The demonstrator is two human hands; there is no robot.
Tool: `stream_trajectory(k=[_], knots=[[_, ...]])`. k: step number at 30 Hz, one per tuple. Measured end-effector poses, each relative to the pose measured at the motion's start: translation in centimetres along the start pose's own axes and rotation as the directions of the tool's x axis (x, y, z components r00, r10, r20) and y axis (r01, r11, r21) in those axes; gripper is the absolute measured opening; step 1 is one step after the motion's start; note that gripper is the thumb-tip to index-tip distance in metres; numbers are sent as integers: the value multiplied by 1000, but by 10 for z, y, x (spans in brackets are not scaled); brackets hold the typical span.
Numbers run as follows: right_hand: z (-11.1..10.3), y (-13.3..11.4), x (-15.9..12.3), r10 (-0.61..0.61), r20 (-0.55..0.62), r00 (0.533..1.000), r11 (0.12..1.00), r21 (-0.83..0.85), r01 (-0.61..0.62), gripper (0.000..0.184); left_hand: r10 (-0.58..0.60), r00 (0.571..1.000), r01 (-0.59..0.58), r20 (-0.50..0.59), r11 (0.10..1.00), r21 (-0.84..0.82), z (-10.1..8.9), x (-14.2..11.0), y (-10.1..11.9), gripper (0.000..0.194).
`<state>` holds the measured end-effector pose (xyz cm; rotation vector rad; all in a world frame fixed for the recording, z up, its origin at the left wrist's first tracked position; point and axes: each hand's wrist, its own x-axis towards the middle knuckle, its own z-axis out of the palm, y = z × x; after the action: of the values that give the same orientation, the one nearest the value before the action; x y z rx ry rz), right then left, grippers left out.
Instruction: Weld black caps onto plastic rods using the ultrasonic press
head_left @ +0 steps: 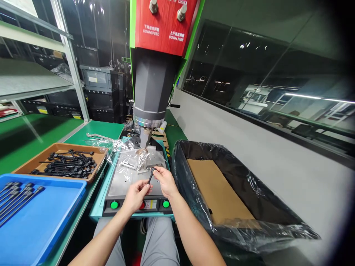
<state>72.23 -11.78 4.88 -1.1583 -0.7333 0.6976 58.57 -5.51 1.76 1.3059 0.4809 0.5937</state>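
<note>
Between my two hands is a short black rod-shaped part point(150, 176) with a thicker head at its upper end. My left hand point(138, 194) pinches its lower end, and my right hand point(165, 181) pinches the head. Both hands are over the front of a press machine's metal base plate point(118, 186). Behind them, a metal fixture point(142, 160) partly wrapped in clear plastic film stands under the machine's tapered tool point(145, 137). Green buttons point(114, 204) sit on the front panel below my hands.
At left, a brown tray point(95, 175) holds a pile of similar black parts, and a blue tray point(69, 218) holds several longer black rods in a row. On the right stands a bin lined with black plastic point(235, 159), cardboard point(219, 192) inside. A wrench point(97, 136) lies on the green table.
</note>
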Motion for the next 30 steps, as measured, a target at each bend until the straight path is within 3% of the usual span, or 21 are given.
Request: stream_trajectory(k=[3, 6, 9, 14, 19, 25, 30], knots=[[3, 1, -6, 20, 35, 999, 997, 68, -22, 36, -16, 1000, 16, 3, 1000, 0, -1, -8, 4, 52], [8, 3, -13, 63, 143, 988, 980, 177, -88, 43, -26, 999, 26, 19, 1000, -8, -3, -15, 7, 51], [16, 3, -19, 89, 205, 975, 974, 187, -128, 46, -56, 997, 59, 48, 997, -57, -6, -24, 9, 49], [30, 3, -24, 81, 85, 993, 985, 146, -93, 40, -66, 997, 68, 26, 994, -91, -8, -36, 12, 43], [39, 8, -27, -19, 32, 999, 996, 91, 16, 33, -23, 999, 23, -40, 1000, -5, -12, -40, 5, 38], [49, 7, -36, -121, -6, 993, 987, -108, 120, 28, 114, 993, -110, -11, 981, 161, -23, -41, -2, 27], [56, 9, -46, -240, -32, 970, 930, -294, 220, 27, 212, 977, -202, -6, 936, 288, -28, -43, 0, 24]])
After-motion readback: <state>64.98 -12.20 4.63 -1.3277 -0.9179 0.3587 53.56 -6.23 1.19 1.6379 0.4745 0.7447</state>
